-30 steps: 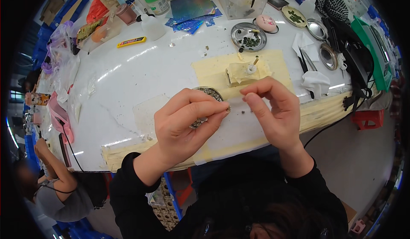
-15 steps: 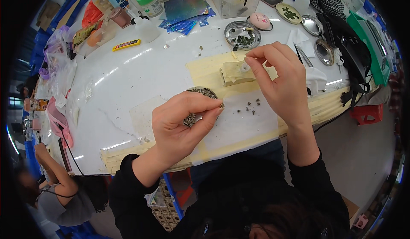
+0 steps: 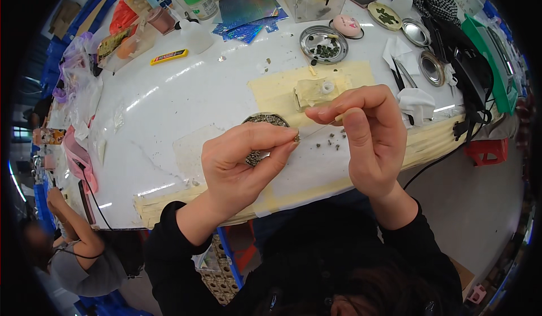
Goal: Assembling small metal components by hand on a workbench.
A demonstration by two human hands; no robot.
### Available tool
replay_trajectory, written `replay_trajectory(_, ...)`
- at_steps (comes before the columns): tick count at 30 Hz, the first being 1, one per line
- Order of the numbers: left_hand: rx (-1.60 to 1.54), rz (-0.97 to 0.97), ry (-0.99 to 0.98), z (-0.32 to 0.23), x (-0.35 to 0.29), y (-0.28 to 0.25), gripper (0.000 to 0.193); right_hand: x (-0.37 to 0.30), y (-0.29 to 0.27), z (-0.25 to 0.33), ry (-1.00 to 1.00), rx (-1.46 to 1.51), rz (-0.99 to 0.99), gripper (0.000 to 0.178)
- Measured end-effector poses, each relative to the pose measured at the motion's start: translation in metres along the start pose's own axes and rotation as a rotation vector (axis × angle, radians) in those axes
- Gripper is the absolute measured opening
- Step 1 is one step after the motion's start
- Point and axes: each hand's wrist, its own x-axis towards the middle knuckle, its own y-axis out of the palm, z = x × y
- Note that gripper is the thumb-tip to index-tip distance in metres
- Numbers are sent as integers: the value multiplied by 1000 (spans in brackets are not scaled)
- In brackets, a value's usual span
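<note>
Out in front of me, the thumb and fingertips of my left hand (image 3: 240, 160) pinch a tiny gold-and-dark piece (image 3: 296, 138). To its right, my right hand (image 3: 375, 141) is closed on a thin, needle-like tool (image 3: 322, 128), whose fine end points toward that piece. Partly hidden behind my left hand is a round dish (image 3: 270, 114) full of small grey-brown bits. Several loose dark bits (image 3: 331, 144) lie on the white sheet below the tool. Just beyond my right fingertips, a block wrapped in yellow tape (image 3: 305, 97) carries a small white cup (image 3: 327, 86).
A metal dish of dark green pieces (image 3: 307, 36), a pink oval object (image 3: 346, 26) and tweezers (image 3: 398, 74) lie farther off. A yellow cutter (image 3: 169, 57) and a white squeeze bottle (image 3: 195, 37) are at the far left. Another person's arm (image 3: 70, 220) shows at left.
My right hand has come down from the small cup on the taped block, and its tool now reaches toward the left fingertips. My left hand has stayed nearly still.
</note>
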Motion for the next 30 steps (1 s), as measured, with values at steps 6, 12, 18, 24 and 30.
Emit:
replay_trajectory(6,1,105,51,1,0,-7,19,0,6,1,23,114,46,14)
replay_trajectory(12,-2,114,52,1,0,-7,20,-1,7,0,29,114,46,13)
replay_trajectory(18,-18,-5,21,1,0,1,20,-1,7,0,16,98,50,13)
replay_trajectory(24,-41,114,23,2,-1,-7,20,-1,6,0,7,105,50,13)
replay_trajectory(30,-55,108,18,3,-2,-6,18,-3,7,-2,-7,98,50,13)
